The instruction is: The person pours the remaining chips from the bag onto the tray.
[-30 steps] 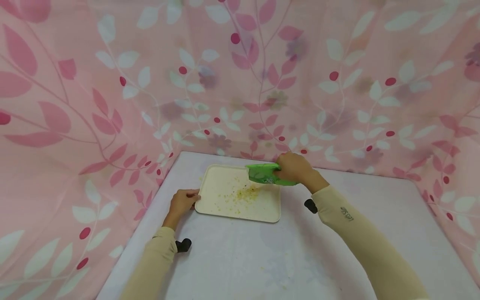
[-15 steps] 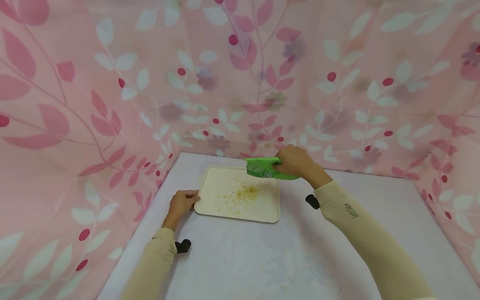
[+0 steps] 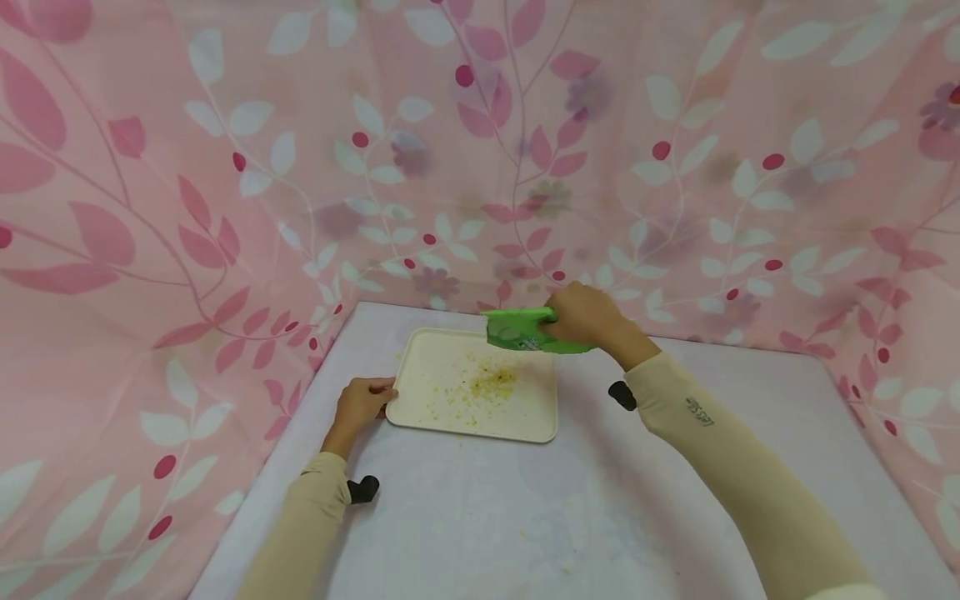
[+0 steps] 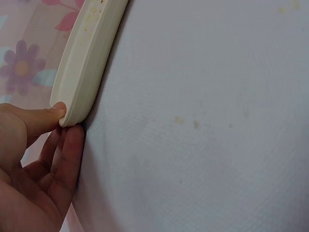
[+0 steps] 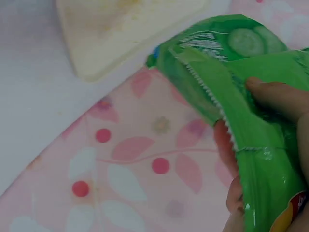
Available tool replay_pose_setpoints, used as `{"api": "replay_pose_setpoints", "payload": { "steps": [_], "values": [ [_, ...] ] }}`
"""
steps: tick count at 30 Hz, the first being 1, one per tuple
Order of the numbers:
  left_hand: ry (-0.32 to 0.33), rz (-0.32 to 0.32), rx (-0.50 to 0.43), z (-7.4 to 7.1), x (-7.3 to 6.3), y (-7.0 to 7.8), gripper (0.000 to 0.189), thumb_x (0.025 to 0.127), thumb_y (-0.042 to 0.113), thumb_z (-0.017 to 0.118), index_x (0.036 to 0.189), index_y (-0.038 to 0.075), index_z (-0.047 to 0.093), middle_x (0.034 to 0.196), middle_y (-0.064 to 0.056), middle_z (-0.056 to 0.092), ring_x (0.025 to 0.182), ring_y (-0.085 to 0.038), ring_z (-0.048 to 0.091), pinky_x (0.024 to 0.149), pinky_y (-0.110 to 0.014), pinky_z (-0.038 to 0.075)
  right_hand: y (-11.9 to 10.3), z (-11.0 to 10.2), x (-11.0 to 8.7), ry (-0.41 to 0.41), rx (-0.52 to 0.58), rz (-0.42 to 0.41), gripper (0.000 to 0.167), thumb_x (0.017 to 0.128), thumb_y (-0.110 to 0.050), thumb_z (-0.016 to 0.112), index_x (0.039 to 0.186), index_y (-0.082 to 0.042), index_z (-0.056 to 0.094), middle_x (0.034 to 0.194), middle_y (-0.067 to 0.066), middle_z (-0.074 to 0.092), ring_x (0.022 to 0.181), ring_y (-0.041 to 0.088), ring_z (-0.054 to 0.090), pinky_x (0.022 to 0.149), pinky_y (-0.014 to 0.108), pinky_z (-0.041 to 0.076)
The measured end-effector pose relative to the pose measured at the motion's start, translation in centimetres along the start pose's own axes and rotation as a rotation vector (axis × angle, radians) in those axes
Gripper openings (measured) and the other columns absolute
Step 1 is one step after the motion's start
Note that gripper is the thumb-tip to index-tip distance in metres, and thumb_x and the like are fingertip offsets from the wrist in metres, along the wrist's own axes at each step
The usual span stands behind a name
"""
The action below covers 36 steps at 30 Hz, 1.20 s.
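My right hand [image 3: 581, 317] grips a green chip bag [image 3: 513, 330] over the far right part of a cream tray [image 3: 420, 367]. In the right wrist view, cucumber slices are printed on the bag [image 5: 203, 43], and thumb and fingers lie on opposite sides of it. Yellow crumbs [image 3: 491, 383] are scattered on the tray, thickest near its middle. At the tray's left end, my left hand [image 3: 362, 406] pinches the rim. The left wrist view has the thumb on top of the tray's corner [image 4: 77, 104] and the fingers below.
A white cloth covers the table [image 3: 480, 517], with a few small crumbs [image 3: 566, 569] on it near the front. Pink leaf-patterned curtains [image 3: 450, 167] hang behind and at both sides. A black wrist mount [image 3: 363, 490] sticks out from the left sleeve.
The right hand has lifted the chip bag a little higher above the tray. The left hand has kept its hold on the tray's rim.
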<state>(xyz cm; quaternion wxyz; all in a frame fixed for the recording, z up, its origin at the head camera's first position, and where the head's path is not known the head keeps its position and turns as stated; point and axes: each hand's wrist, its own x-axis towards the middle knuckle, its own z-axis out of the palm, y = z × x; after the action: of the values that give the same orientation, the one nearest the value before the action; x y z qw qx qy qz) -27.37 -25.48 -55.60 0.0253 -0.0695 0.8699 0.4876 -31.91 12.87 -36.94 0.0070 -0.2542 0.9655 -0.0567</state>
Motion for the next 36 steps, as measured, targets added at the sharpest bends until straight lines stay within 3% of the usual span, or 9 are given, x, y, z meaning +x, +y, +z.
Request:
{"api": "replay_pose_setpoints", "payload": {
  "steps": [3, 9, 17, 21, 28, 36],
  "values": [
    [0.002, -0.005, -0.010, 0.0, 0.0, -0.1, 0.033, 0.089, 0.011, 0.071, 0.121, 0.003, 0.069, 0.100, -0.016, 0.072, 0.063, -0.012, 0.065, 0.058, -0.027, 0.055, -0.4, -0.2, 0.1, 0.020, -0.002, -0.020, 0.043, 0.086, -0.032, 0.071, 0.054, -0.017, 0.046, 0.053, -0.005, 0.033, 0.050, 0.013, 0.036, 0.045, 0.029, 0.030],
    [-0.007, -0.004, -0.021, 0.0, -0.2, 0.2, 0.034, 0.089, 0.010, 0.070, 0.122, 0.002, 0.068, 0.102, -0.018, 0.071, 0.065, -0.013, 0.066, 0.059, -0.028, 0.056, -0.5, 1.0, 0.5, -0.063, -0.103, -0.044, 0.037, 0.085, -0.026, 0.072, 0.058, -0.017, 0.049, 0.056, -0.006, 0.028, 0.053, 0.013, 0.033, 0.046, 0.029, 0.030],
    [-0.011, -0.013, -0.011, -0.1, -0.4, 0.3, 0.034, 0.090, 0.012, 0.070, 0.122, 0.003, 0.068, 0.103, -0.017, 0.071, 0.066, -0.013, 0.066, 0.059, -0.027, 0.055, -0.9, 0.1, 0.3, -0.038, -0.213, -0.038, 0.039, 0.083, -0.028, 0.071, 0.058, -0.018, 0.043, 0.057, -0.004, 0.030, 0.052, 0.014, 0.031, 0.045, 0.032, 0.029],
    [-0.006, -0.002, -0.014, -0.3, -0.3, 0.3, 0.034, 0.090, 0.011, 0.070, 0.122, 0.003, 0.068, 0.102, -0.017, 0.071, 0.065, -0.013, 0.066, 0.059, -0.027, 0.055, -1.0, -0.2, 0.1, -0.057, -0.218, -0.044, 0.036, 0.083, -0.027, 0.069, 0.059, -0.018, 0.044, 0.058, -0.004, 0.032, 0.053, 0.014, 0.033, 0.047, 0.032, 0.031],
    [-0.009, -0.005, -0.001, -0.1, -0.2, 0.1, 0.034, 0.090, 0.013, 0.070, 0.123, 0.004, 0.068, 0.104, -0.017, 0.071, 0.064, -0.013, 0.066, 0.059, -0.027, 0.055, -0.4, 1.8, 0.1, -0.043, -0.221, -0.069, 0.026, 0.079, -0.016, 0.067, 0.060, -0.017, 0.049, 0.057, -0.004, 0.035, 0.054, 0.015, 0.035, 0.048, 0.032, 0.033],
    [-0.005, -0.022, 0.001, -0.2, 0.1, 0.0, 0.033, 0.089, 0.014, 0.071, 0.121, 0.006, 0.070, 0.103, -0.016, 0.071, 0.063, -0.012, 0.065, 0.058, -0.027, 0.055, -1.4, 0.7, -0.3, -0.028, -0.191, -0.063, 0.029, 0.080, -0.018, 0.065, 0.057, -0.017, 0.047, 0.056, -0.004, 0.034, 0.053, 0.015, 0.035, 0.046, 0.032, 0.031]
  ]
}}
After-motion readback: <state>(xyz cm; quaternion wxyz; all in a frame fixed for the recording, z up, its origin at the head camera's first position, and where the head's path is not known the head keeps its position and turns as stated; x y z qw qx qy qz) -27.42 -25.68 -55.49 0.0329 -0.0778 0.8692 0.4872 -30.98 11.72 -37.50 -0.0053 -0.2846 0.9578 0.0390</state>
